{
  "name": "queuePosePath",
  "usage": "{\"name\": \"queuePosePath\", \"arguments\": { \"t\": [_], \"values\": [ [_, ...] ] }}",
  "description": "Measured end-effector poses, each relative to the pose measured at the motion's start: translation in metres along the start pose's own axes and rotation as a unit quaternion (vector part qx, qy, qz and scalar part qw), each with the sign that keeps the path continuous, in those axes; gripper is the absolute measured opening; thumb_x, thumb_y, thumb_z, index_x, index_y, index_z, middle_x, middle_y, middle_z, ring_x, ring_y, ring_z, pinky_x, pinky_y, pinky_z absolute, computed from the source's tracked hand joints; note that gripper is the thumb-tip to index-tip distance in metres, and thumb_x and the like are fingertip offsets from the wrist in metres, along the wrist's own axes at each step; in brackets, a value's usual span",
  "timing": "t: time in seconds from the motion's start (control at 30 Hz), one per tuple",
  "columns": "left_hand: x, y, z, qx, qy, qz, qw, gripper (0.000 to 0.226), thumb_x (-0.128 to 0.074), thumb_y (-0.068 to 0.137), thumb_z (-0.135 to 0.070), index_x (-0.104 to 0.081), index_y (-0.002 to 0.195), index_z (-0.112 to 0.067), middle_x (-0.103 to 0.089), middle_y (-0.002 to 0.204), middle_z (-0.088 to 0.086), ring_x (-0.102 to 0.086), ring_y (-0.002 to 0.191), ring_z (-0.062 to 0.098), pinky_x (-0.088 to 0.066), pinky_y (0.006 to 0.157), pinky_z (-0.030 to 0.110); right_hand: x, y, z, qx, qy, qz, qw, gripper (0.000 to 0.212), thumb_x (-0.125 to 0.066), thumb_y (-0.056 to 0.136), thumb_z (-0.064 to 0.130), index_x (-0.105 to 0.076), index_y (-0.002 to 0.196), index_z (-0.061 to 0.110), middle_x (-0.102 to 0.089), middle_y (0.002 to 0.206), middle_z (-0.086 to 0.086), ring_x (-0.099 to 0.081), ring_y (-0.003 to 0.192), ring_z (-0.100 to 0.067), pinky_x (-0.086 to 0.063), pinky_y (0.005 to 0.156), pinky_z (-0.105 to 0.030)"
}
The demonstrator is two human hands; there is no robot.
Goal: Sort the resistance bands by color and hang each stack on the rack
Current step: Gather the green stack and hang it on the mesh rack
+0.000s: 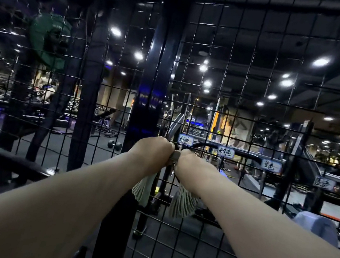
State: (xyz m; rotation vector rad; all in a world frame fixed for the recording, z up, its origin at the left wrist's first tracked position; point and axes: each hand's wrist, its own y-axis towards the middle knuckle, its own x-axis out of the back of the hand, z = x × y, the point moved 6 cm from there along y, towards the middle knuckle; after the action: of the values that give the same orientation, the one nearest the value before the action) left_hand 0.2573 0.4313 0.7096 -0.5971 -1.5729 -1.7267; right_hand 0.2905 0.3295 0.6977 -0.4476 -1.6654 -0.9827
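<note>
A stack of pale green resistance bands [182,202] hangs in two bunches below my hands, against the black wire grid rack [237,77]. My left hand [153,150] and my right hand [190,162] are both raised to the grid, fingers curled round the top of the stack at a small hook or clip [175,156] between them. The left bunch [144,187] droops under my left wrist. Just right of my hands, a white label [185,139] is fixed to the grid, with three more labels [226,152] further right. How the bands sit on the hook is hidden by my fingers.
A thick black post [151,82] stands just left of my hands. Behind the grid lie gym machines, a dumbbell [114,144] on the floor and a green weight plate [48,39] at upper left. A black bench [7,160] sits at lower left.
</note>
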Motion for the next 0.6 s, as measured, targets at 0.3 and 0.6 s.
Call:
{"name": "queuePosePath", "arguments": {
  "t": [0.3, 0.6],
  "values": [
    [-0.012, 0.004, -0.001, 0.017, -0.027, 0.007, 0.999, 0.009, -0.067, 0.090, -0.021, -0.064, 0.082, -0.017, -0.065, 0.085, 0.001, -0.066, 0.078, 0.025, -0.052, 0.060, 0.033, -0.014, 0.007, -0.002, -0.029, -0.016, 0.017, 0.999, 0.040, -0.045, 0.100, 0.015, -0.041, 0.139, 0.003, -0.043, 0.133, -0.019, -0.048, 0.122, -0.039, -0.042, 0.097, -0.045],
    [-0.018, 0.002, 0.004, 0.002, -0.060, -0.006, 0.998, 0.009, -0.065, 0.091, -0.024, -0.066, 0.087, -0.016, -0.051, 0.074, -0.006, -0.053, 0.069, 0.019, -0.044, 0.058, 0.029, -0.018, 0.007, 0.004, -0.024, -0.062, -0.029, 0.997, 0.045, -0.048, 0.098, 0.027, -0.045, 0.137, 0.005, -0.045, 0.133, -0.017, -0.043, 0.122, -0.035, -0.036, 0.102, -0.044]
  ]
}}
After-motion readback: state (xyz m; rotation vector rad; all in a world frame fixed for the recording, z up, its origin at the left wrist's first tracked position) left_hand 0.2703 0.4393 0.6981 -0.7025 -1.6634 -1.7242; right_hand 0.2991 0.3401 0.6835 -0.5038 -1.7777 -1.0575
